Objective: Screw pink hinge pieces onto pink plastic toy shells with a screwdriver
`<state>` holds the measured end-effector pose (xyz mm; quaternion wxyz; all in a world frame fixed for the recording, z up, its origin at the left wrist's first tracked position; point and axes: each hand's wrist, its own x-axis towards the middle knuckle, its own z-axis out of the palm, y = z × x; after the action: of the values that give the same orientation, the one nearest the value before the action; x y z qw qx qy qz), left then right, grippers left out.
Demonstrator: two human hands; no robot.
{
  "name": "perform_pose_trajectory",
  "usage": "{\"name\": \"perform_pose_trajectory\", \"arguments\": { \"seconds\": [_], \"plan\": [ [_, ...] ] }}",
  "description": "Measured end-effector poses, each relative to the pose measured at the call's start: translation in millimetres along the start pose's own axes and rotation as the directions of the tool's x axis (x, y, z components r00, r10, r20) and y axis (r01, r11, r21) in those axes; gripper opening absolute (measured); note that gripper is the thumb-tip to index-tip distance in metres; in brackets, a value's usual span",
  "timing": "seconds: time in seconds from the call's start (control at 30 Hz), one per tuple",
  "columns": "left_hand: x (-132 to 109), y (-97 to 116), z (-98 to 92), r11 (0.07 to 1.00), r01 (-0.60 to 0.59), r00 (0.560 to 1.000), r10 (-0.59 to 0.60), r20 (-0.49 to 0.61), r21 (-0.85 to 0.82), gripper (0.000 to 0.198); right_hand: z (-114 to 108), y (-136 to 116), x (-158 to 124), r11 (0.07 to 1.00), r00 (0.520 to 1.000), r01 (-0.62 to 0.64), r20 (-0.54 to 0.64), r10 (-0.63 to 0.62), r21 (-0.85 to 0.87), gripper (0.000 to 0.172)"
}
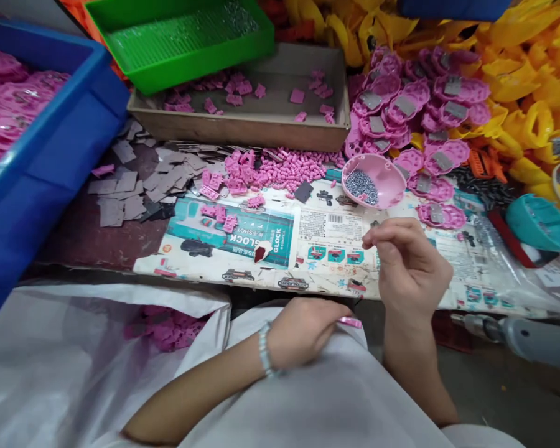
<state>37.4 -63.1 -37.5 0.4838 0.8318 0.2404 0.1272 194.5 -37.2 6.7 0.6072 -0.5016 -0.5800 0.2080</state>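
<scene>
My left hand point(303, 330), with a beaded bracelet at the wrist, is low over the white cloth on my lap. Its fingers are closed on a small pink plastic part point(350, 322), mostly hidden by the hand. Raised above the bench's front edge, my right hand point(410, 267) has thumb and fingertips pinched together; whatever is between them is too small to make out. Beyond it sits a pink bowl-shaped shell point(386, 180) holding many small metal screws point(361, 186). Several loose pink parts point(219, 214) lie on the printed cardboard point(280, 283).
A blue bin point(81, 93) of pink shells stands left. Behind are a cardboard tray point(242, 130) and green tray point(186, 56). Grey plates point(121, 193), pink pieces point(289, 168) and plated pink shells point(441, 158) cover the bench. An electric screwdriver point(532, 339) points in from the right.
</scene>
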Motion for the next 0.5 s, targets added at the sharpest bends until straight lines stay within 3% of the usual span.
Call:
{"name": "perform_pose_trajectory", "arguments": {
  "seconds": [0.03, 0.1, 0.17, 0.2, 0.27, 0.37, 0.5],
  "plan": [
    [-7.0, 4.0, -14.7, 0.978, 0.013, 0.996, -0.031, -0.083, -0.208, 0.029, -0.2, 1.3, 1.5, 1.000, 1.000, -0.003, 0.010, 0.003, 0.017, 0.010],
    [-14.3, 6.8, -41.1, 0.827, 0.080, 0.938, -0.252, -0.238, -0.557, 0.026, 1.9, 2.7, 4.8, 0.998, 0.996, -0.033, 0.079, 0.029, 0.049, 0.008],
    [-12.2, 4.2, -59.7, 0.653, 0.089, 0.852, -0.441, -0.282, -0.752, 0.028, 6.8, 2.0, 9.5, 0.996, 0.978, -0.076, 0.196, 0.064, 0.054, 0.006],
    [-8.6, 1.9, -65.9, 0.621, 0.092, 0.822, -0.488, -0.292, -0.778, 0.030, 9.8, 0.8, 12.7, 0.994, 0.962, -0.095, 0.260, 0.080, 0.046, 0.006],
    [-0.1, -2.4, -73.5, 0.680, 0.124, 0.799, -0.500, -0.334, -0.723, 0.027, 15.8, -2.3, 20.5, 0.994, 0.918, -0.111, 0.384, 0.098, 0.012, 0.008],
    [8.4, -4.9, -78.4, 0.849, 0.173, 0.814, -0.408, -0.412, -0.499, 0.021, 21.8, -6.4, 33.3, 0.996, 0.850, -0.073, 0.519, 0.090, -0.054, 0.012],
    [9.1, -4.1, -82.3, 0.927, 0.151, 0.826, -0.309, -0.472, -0.343, 0.020, 23.2, -7.8, 45.6, 0.997, 0.766, 0.003, 0.641, 0.049, -0.080, 0.012]
  ]
}}
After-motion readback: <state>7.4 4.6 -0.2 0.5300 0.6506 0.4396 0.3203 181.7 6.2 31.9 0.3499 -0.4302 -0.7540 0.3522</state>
